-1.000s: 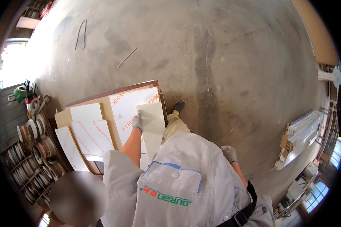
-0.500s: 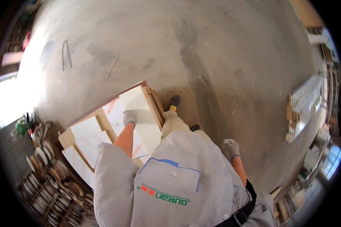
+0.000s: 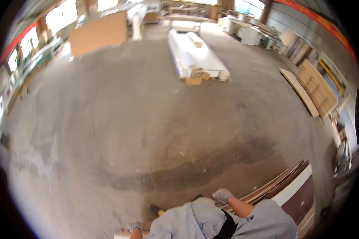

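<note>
My left hand (image 3: 135,227), in a grey work glove, is low in the picture beside the corner of a white panel (image 3: 121,236). Its fingers look stretched out, and I see nothing held in them; whether they touch the panel I cannot tell. A brown board edge (image 3: 146,226) shows just right of that hand. My right hand (image 3: 222,195), gloved the same way, hangs in front of my body with its fingers loosely curled together and nothing visible in them. It is nearest to a stack of thin brown and white boards (image 3: 293,175) at my right.
Ahead on the concrete floor (image 3: 127,107) lies a long pile of white-wrapped panels (image 3: 199,55) with cardboard at its near end. A large brown sheet (image 3: 99,34) stands at the far left. Wooden panels (image 3: 317,87) lean at the right wall. Workbenches line the back.
My view has swung up and to the right, bringing the hall into sight. The white panels under my left hand have slid to the bottom edge. My right hand is now beside a board stack.
</note>
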{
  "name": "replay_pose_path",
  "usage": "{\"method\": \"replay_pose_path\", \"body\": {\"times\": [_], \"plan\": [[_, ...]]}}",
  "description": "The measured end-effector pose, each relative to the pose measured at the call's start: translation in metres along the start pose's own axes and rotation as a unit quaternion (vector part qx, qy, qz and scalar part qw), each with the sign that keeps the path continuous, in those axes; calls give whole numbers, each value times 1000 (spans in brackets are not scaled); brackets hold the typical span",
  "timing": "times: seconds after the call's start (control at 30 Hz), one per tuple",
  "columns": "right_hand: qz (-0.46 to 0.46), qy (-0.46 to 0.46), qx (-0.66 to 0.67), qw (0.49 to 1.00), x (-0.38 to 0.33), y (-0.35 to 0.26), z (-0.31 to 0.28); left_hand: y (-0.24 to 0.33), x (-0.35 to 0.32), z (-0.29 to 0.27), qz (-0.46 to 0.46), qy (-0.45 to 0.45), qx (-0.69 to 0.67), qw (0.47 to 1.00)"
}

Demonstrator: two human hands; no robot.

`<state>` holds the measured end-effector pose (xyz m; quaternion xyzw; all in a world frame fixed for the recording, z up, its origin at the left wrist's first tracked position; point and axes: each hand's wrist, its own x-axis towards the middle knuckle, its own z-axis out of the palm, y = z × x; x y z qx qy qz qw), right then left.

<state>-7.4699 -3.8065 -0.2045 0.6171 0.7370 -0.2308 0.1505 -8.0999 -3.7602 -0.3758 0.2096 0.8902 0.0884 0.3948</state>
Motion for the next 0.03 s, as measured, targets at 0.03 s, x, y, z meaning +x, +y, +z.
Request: {"method": "replay_pose_path", "body": {"times": [0.03], "plan": [[21,-5,3,1000,-16,24,33,45,-2,22,46,-31,-3,998]]}}
